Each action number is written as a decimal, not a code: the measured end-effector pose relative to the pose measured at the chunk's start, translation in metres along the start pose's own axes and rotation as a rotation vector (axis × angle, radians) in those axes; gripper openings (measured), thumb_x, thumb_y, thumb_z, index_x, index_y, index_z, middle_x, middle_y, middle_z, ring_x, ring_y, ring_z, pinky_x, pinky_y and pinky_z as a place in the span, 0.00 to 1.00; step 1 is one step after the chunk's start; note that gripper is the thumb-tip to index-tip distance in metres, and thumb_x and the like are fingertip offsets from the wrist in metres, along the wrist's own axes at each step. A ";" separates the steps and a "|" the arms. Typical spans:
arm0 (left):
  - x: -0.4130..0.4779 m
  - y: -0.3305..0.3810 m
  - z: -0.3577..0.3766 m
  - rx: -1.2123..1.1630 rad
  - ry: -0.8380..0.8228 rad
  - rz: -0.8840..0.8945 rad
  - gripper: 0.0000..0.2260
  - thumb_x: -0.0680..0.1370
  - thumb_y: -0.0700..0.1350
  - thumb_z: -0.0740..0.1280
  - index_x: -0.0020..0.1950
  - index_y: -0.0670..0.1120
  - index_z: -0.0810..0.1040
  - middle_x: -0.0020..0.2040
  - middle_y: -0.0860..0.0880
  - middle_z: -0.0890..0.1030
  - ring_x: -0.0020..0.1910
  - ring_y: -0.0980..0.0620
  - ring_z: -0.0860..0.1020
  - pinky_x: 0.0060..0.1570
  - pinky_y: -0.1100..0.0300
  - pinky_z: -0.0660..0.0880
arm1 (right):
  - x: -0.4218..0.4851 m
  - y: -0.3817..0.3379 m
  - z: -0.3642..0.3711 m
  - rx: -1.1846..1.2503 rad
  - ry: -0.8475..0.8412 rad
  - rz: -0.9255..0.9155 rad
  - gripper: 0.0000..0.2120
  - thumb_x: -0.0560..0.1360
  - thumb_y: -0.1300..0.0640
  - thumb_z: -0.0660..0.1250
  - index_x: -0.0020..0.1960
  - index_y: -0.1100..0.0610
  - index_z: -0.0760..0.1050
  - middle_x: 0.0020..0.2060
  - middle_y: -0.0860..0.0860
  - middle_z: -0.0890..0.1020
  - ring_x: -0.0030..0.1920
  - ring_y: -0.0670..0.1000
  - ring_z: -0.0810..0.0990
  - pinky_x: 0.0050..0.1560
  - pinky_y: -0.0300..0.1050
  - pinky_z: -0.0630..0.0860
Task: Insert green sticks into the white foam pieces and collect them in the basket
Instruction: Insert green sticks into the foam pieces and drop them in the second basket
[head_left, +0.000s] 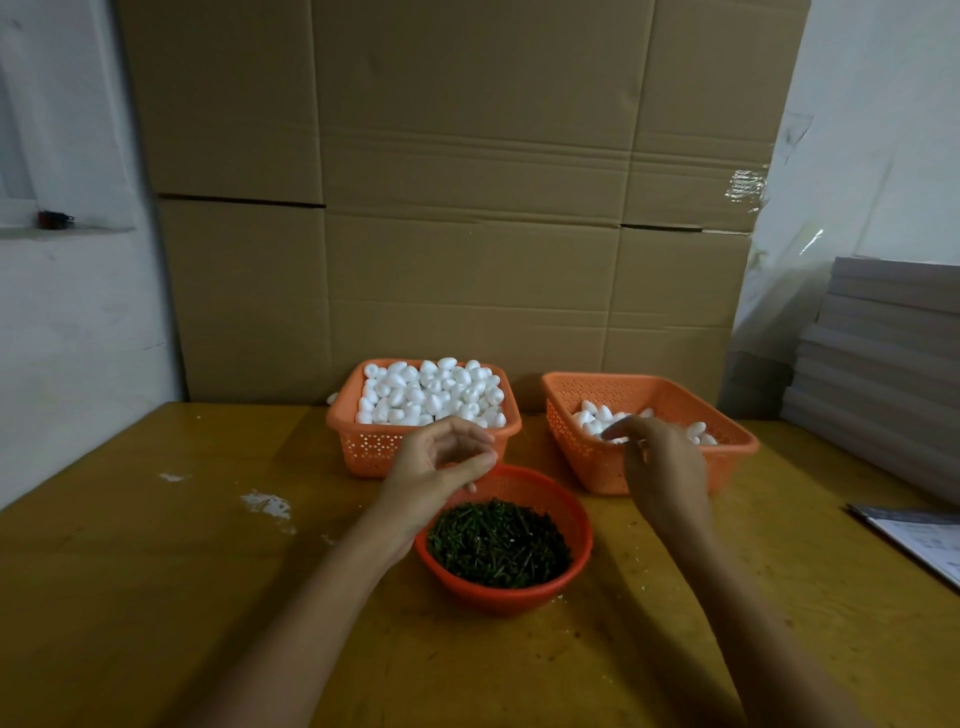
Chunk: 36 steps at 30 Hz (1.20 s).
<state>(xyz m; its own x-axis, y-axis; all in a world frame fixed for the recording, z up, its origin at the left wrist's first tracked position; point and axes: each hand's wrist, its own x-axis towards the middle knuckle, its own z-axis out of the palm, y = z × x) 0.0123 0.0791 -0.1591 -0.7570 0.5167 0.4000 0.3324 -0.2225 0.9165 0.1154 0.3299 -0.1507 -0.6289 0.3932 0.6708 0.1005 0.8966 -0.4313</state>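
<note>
Now basket (623, 395) under R hand (662, 467)

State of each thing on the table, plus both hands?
left basket: heaped full with white foam pieces.
right basket: partly filled, few foam pieces inside.
round bowl: full of green sticks.
left hand: above bowl's far rim, fingers loosely curled, nothing visible in grip.
right hand: fingers down in right basket; grip unclear.

— What stands behind the table (156, 571)?
— Stacked cardboard boxes (467, 208), with a white wall (78, 338) on the left.
— And on the right?
— A pile of grey boards (883, 364), and a printed paper (930, 543) at the table's edge. White smears (267, 506) mark the left side.
</note>
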 end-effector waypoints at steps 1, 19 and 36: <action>0.000 -0.001 0.001 0.015 0.009 -0.007 0.05 0.77 0.36 0.75 0.50 0.45 0.84 0.47 0.47 0.86 0.47 0.49 0.83 0.44 0.55 0.80 | -0.003 -0.013 0.001 0.036 -0.060 -0.077 0.14 0.78 0.68 0.68 0.55 0.53 0.85 0.53 0.49 0.87 0.54 0.51 0.83 0.52 0.51 0.81; 0.043 -0.015 -0.014 1.526 0.092 -0.013 0.21 0.86 0.61 0.56 0.73 0.54 0.75 0.68 0.49 0.80 0.72 0.46 0.72 0.72 0.49 0.67 | -0.038 -0.082 0.028 0.005 -0.834 -0.483 0.15 0.81 0.43 0.68 0.64 0.46 0.81 0.63 0.43 0.81 0.63 0.45 0.78 0.61 0.43 0.73; 0.083 -0.013 -0.031 1.329 -0.088 -0.237 0.28 0.84 0.69 0.50 0.44 0.51 0.78 0.53 0.46 0.85 0.58 0.44 0.80 0.69 0.43 0.66 | -0.039 -0.082 0.025 0.026 -0.835 -0.440 0.11 0.81 0.47 0.70 0.62 0.46 0.82 0.61 0.42 0.82 0.62 0.44 0.78 0.61 0.43 0.75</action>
<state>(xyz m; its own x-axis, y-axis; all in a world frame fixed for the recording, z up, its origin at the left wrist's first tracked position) -0.0721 0.0991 -0.1376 -0.8501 0.4925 0.1864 0.5257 0.8141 0.2468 0.1119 0.2363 -0.1567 -0.9560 -0.2623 0.1313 -0.2886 0.9209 -0.2621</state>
